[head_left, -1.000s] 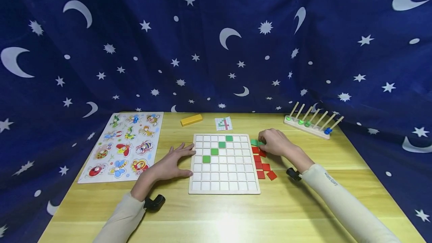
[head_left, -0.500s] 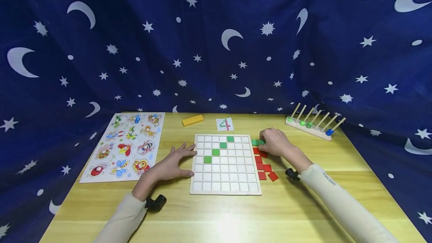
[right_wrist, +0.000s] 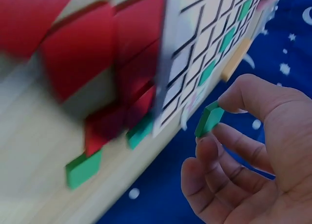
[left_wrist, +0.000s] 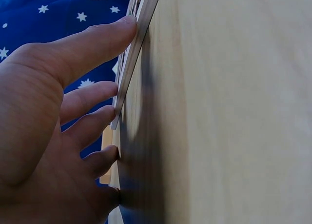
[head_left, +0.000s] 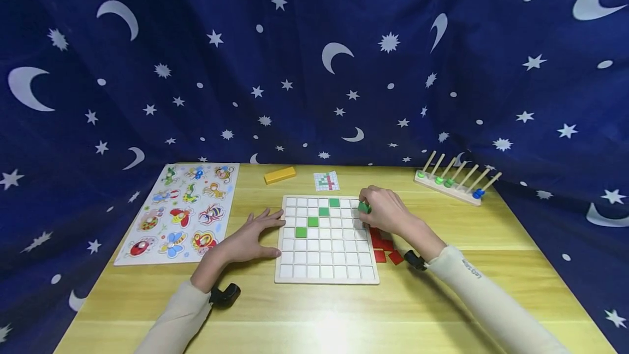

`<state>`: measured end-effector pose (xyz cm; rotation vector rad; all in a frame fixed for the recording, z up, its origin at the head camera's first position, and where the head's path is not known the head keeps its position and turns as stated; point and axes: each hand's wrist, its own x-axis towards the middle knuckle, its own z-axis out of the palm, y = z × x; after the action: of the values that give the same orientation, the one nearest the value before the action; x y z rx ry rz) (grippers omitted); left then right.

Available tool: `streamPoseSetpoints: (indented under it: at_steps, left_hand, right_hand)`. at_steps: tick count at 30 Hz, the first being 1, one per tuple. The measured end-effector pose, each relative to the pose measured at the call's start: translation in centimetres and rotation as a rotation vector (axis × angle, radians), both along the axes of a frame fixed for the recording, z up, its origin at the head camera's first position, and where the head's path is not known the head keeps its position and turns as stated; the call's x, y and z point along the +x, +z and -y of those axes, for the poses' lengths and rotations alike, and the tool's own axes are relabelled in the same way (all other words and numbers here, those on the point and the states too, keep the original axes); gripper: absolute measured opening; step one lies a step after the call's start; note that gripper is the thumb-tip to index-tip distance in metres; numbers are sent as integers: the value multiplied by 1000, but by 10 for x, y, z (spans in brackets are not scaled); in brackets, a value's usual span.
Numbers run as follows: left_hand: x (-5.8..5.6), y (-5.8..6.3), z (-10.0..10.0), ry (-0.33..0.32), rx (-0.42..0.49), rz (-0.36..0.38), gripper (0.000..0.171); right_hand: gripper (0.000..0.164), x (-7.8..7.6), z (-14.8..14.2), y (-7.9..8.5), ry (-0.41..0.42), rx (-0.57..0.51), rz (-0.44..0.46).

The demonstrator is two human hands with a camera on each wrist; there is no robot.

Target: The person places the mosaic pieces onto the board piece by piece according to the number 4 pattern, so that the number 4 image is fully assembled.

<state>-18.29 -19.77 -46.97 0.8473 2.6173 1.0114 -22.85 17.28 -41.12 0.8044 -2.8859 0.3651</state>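
A pale gridded board (head_left: 313, 257) lies on the table, with several green tiles (head_left: 313, 222) set in a diagonal on it. My left hand (head_left: 248, 240) rests at the board's left side, fingers spread, thumb and fingertips right at the edge; the left wrist view shows the thumb (left_wrist: 97, 46) against the rim. Between thumb and fingertips, my right hand (head_left: 387, 210) pinches a square green tile (right_wrist: 210, 119), held over the board's upper right corner. Red tiles (right_wrist: 78, 50) lie along the board's right side, partly hidden by that hand. Two loose green tiles (right_wrist: 84, 170) lie beyond them.
A small pattern card (head_left: 326, 181) and a yellow block (head_left: 279, 175) lie behind the board. At left is an insect picture board (head_left: 169, 234). A peg rack (head_left: 447, 189) with coloured beads stands at the back right, before a starry blue curtain (head_left: 295, 42).
My right hand has picked a green tile from those beside the board and moved left with it, over the board's corner. The left hand stays at the board's edge.
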Motion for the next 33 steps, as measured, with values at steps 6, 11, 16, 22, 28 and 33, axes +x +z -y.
streamPoseSetpoints:
  at_steps: [6,11,16,22,28,33]
  left_hand:
    - [1,0,1,1,1,7,74]
    - [1,0,-1,-2,-2,10,74]
    - [1,0,0,0,-4,13,74]
    - [1,1,0,4,2,18,74]
    - [2,2,0,7,1,19,74]
    - [2,2,0,0,5,13,72]
  right_hand:
    - [23,12,25,-3,81,-12,16]
    - [21,22,43,-10,155,-36,-9]
    - [18,28,60,-16,232,-55,2]
    - [18,36,80,-20,285,-41,15]
    - [17,42,98,-24,326,-34,39]
    - [16,49,109,-25,371,-25,32]
